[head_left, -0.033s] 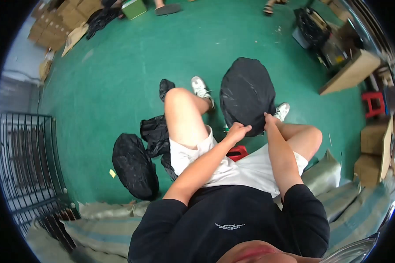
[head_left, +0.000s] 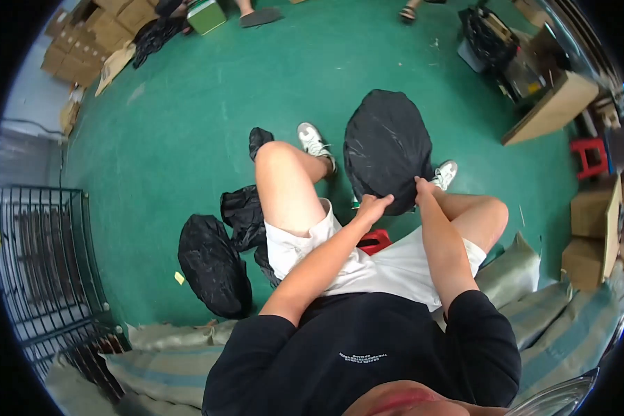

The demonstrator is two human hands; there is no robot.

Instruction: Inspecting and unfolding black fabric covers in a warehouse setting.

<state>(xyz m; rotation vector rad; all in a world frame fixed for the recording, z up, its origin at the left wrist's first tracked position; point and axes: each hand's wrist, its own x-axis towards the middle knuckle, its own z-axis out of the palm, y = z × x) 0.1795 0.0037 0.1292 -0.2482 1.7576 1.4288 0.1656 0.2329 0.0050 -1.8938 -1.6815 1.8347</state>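
Observation:
A large black oval cover (head_left: pixel 387 142), thin and slightly wrinkled like cloth or film, is stretched out between my knees. My left hand (head_left: pixel 376 208) pinches its near edge on the left, thumb on top. At the near right edge my right hand (head_left: pixel 425 188) grips it too, with the fingertips partly hidden. Whether anything is inside the cover cannot be seen. To my left on the floor lies a similar black oval piece (head_left: pixel 213 267), beside crumpled black material (head_left: pixel 243 216). A smaller black bundle (head_left: pixel 259 141) rests beyond my left knee.
Behind me are striped woven sacks (head_left: pixel 166 367). A metal rack (head_left: pixel 48 256) stands at left, with stacked cartons (head_left: pixel 83 52) far left. At right are a red stool (head_left: pixel 589 157), open cardboard boxes (head_left: pixel 589 236) and a bin with a black liner (head_left: pixel 489 41). Another person's foot (head_left: pixel 260 17) shows at the far edge.
The whole view has shifted slightly. Both hands keep their hold on the black cover's near edge, with hardly any movement.

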